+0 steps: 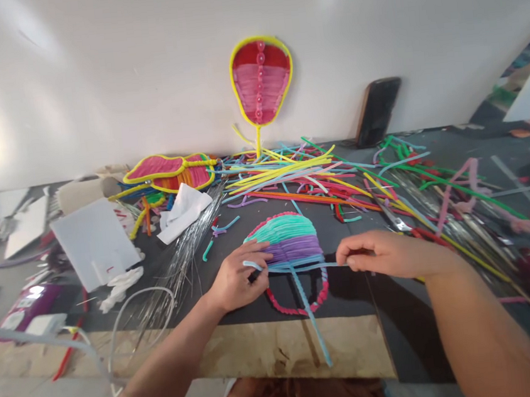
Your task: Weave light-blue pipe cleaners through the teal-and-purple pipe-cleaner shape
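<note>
Both ends of a light-blue fuzzy stem (317, 267) are pinched, I observe remotely: one by the left hand (241, 277), one by the right hand (387, 252), near the table's (351, 297) front edge. I find the stem stretched across a pink-rimmed oval frame (323, 294), nearer that edge than its turquoise band (280, 230) and purple band (299, 250); a yellow-edged fan (248, 83) stands upright at the rear edge.

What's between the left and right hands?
Head view: the pink-rimmed frame with its purple band, and a light-blue strand running across to the right hand. Dark tabletop shows between rim and right hand.
</note>
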A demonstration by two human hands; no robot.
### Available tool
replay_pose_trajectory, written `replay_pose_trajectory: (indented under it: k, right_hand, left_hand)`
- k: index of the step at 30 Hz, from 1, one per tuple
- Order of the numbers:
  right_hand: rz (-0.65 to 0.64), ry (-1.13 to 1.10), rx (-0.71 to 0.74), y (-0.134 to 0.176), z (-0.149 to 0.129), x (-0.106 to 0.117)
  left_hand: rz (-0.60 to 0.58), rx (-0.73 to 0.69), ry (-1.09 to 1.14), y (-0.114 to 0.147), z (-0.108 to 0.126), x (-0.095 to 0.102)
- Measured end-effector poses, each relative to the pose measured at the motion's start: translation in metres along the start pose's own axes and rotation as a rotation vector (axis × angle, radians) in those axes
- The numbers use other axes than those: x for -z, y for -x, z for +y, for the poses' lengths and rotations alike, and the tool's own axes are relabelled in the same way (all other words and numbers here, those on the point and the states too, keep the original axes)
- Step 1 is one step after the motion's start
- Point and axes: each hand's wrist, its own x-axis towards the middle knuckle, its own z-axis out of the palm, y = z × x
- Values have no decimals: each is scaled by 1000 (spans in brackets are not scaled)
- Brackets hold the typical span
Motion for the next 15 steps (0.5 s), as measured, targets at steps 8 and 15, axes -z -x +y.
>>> replay_pose_trajectory:
  k: [8, 15]
  right_hand:
    - [-156, -206, 134, -13, -5, -11]
    - [-22, 182, 95, -22, -12, -29]
  left_hand:
    - [59, -37, -7, -1, -3, 1]
    - [60, -58, -35, 0, -4, 3]
